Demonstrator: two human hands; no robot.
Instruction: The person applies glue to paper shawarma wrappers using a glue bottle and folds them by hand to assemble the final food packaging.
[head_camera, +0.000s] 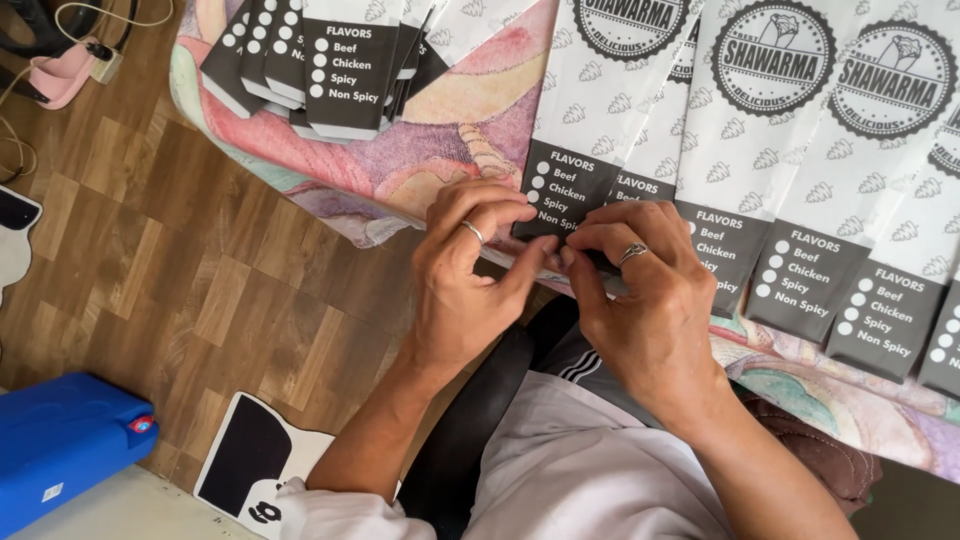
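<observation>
My left hand (465, 270) and my right hand (645, 290) meet at the table's near edge, each with a ring on one finger. Together their fingertips pinch the dark grey lower end of a white paper food sleeve (590, 130) printed with a round emblem. That sleeve is the leftmost of several like sleeves (850, 170) laid side by side and overlapping across the table. The fold or edge under my fingers is hidden by them.
A stack of folded sleeves (320, 60) lies at the far left of the pastel patterned tablecloth (460, 120). Wood-pattern floor (200, 260) spreads to the left, with a blue plastic container (60, 440), a black-and-white card (250, 470) and cables with a pink object (60, 70).
</observation>
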